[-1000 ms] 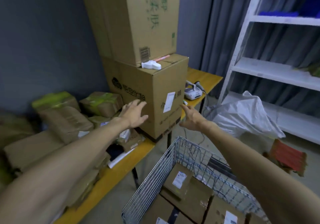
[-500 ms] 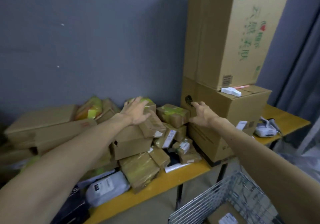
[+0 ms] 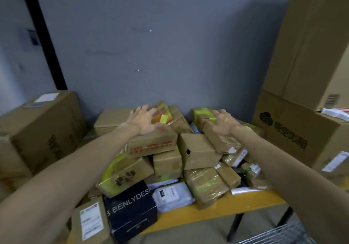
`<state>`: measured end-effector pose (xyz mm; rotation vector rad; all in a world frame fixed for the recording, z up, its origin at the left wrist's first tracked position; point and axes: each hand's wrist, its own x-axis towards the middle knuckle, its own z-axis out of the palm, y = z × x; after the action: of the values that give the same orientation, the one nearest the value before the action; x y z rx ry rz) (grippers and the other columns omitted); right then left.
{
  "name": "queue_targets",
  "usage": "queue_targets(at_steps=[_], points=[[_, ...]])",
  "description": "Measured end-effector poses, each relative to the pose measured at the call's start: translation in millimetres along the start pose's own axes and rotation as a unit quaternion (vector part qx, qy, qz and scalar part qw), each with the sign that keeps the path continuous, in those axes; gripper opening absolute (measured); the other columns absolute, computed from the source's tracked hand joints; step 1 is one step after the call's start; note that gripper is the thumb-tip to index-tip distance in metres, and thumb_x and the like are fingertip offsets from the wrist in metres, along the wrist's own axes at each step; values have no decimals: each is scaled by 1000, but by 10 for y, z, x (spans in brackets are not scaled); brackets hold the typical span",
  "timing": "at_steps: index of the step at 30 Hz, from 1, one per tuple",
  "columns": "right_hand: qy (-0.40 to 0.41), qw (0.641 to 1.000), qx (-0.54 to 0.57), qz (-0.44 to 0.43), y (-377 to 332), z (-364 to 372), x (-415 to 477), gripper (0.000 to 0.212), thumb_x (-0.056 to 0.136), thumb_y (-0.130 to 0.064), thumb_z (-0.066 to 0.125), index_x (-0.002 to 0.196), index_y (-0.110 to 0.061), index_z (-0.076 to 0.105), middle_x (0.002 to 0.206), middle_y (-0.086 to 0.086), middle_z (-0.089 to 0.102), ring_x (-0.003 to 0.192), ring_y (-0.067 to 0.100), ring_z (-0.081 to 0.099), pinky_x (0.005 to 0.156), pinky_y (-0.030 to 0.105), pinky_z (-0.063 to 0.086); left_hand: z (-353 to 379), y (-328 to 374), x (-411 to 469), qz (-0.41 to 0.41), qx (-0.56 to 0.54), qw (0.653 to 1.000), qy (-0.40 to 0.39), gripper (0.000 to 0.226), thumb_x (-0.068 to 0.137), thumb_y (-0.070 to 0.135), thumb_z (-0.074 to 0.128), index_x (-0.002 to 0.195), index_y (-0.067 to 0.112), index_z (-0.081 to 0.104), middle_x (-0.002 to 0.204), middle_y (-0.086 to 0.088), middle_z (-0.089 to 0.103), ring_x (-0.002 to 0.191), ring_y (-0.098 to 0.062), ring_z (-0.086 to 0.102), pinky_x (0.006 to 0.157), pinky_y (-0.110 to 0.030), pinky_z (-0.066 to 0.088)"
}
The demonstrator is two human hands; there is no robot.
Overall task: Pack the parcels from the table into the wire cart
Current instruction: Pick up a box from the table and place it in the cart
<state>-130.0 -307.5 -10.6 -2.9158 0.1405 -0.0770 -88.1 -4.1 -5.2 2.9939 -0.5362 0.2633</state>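
I am spreading the fingers of my left hand (image 3: pixel 142 120) wide over the red-printed box (image 3: pixel 153 142) on top of the parcel heap (image 3: pixel 200 153), toward the counter's (image 3: pixel 236 207) back edge. My right hand (image 3: pixel 224 124) is splaying its fingers over a brown-wrapped parcel (image 3: pixel 220 140), gripping nothing. My palms are hiding any contact. The wire cart (image 3: pixel 279 234) is showing only a blurred corner, cut off below the counter's front edge.

Parcel storeroom: heaped parcels (image 3: pixel 198 153), stacked cartons (image 3: pixel 294 136).
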Motion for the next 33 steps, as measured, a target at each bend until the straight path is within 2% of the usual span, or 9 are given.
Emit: queue_targets(at_steps=[5, 10, 15, 20, 25, 29, 33], points=[[-34, 997, -61, -16, -422, 208, 155, 85, 88, -42, 65, 156, -23, 18, 156, 17, 27, 141, 38, 33, 110, 45, 33, 85, -465, -149, -43, -8, 999, -13, 64, 94, 55, 52, 147, 22, 38, 152, -14, 35, 141, -34, 32, 113, -48, 28], [-68, 996, -55, -30, -587, 431, 375, 92, 87, -49, 66, 157, -27, 12, 156, 17, 28, 140, 37, 34, 112, 43, 34, 345, -737, -223, -75, -19, 996, -42, 68, 92, 59, 52, 147, 24, 37, 152, -14, 35, 140, -35, 33, 114, -51, 28], [-106, 993, -26, -48, -606, 713, 700, 93, 84, -45, 70, 157, -27, 14, 146, 19, 38, 135, 37, 40, 108, 43, 38, 605, -794, -151, -115, -6, 990, -76, 82, 87, 67, 53, 154, 28, 25, 158, -15, 25, 144, -36, 27, 114, -52, 24], [-152, 984, 27, -86, -559, 1005, 1116, 94, 82, -44, 74, 155, -22, 19, 154, 13, 36, 139, 34, 37, 108, 42, 39, 838, -791, 14, -166, -31, 979, -117, 91, 84, 69, 56, 156, 33, 13, 161, -19, 16, 146, -39, 20, 116, -56, 21], [-200, 973, 26, -111, -542, 1363, 1475, 107, 75, -53, 75, 155, -38, 7, 156, 11, 31, 139, 36, 36, 110, 50, 37, 1033, -818, 109, -215, -77, 960, -162, 96, 83, 70, 58, 155, 42, 2, 162, -23, 7, 149, -39, 14, 117, -55, 19], [-227, 966, 44, -117, -590, 1539, 1692, 113, 78, -49, 77, 155, -40, -4, 156, 15, 27, 141, 35, 31, 113, 48, 33, 1147, -875, 199, -243, -108, 949, -168, 98, 80, 72, 60, 155, 44, 3, 159, -21, 18, 144, -40, 27, 114, -49, 31], [-244, 959, 83, -121, -607, 1693, 1795, 120, 77, -45, 80, 155, -38, -10, 159, 12, 26, 144, 32, 28, 115, 45, 30, 1237, -926, 263, -238, -149, 940, -192, 98, 77, 74, 61, 153, 47, 5, 156, -15, 31, 141, -35, 29, 113, -48, 32]])
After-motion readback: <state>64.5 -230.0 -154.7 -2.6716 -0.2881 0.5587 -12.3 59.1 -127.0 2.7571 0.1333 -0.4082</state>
